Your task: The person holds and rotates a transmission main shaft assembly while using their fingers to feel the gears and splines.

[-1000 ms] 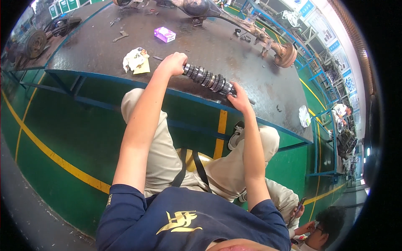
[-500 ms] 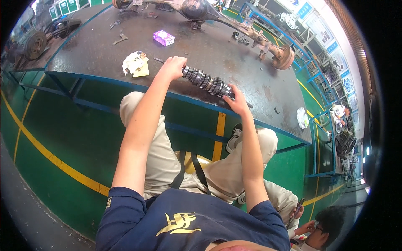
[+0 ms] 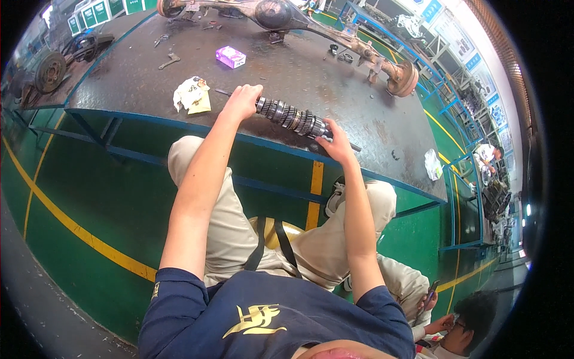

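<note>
A gearbox shaft stacked with dark gears (image 3: 291, 117) lies slantwise near the front edge of the metal workbench (image 3: 179, 60). My left hand (image 3: 244, 102) is closed round its left end, and a thin shaft tip pokes out past the knuckles. At the other end my right hand (image 3: 336, 142) grips the shaft beside the last gear, thumb on the near side and fingers over the far side. A thin rod end sticks out to the right of that hand. Crumpled stained paper with a yellow piece (image 3: 192, 96) rests left of my left hand.
Farther back are a purple box (image 3: 231, 57), a small metal bracket (image 3: 170, 60) and a long rusty axle housing (image 3: 335, 36). A white crumpled wrapper (image 3: 433, 164) lies at the bench's right corner. At lower right, a person holding a phone (image 3: 431, 288) sits close by.
My left hand and the shaft's left end have shifted very slightly left in the picture. The grip of both hands looks the same.
</note>
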